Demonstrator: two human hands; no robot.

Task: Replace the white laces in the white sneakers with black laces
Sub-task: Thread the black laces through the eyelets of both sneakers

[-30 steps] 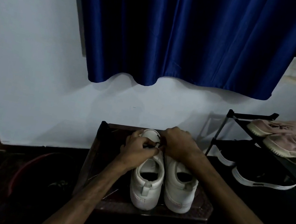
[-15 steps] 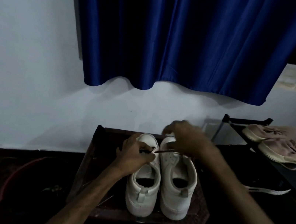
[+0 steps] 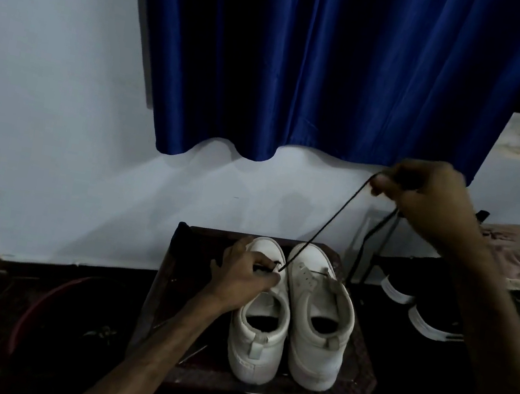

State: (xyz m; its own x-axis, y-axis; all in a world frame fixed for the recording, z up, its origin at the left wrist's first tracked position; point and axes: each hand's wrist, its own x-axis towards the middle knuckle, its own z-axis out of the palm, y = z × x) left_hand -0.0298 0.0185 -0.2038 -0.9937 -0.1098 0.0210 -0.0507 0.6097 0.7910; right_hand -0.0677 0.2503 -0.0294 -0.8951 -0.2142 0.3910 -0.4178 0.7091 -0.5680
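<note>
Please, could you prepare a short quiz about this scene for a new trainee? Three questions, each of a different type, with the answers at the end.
1. True or false: the right hand holds the black lace raised and pulled straight.
2. The lace's lower end reaches: A the left hand; B the shoe rack; C the curtain.
3. How many white sneakers stand on the dark table?
Key: 1 true; 2 A; 3 two.
</note>
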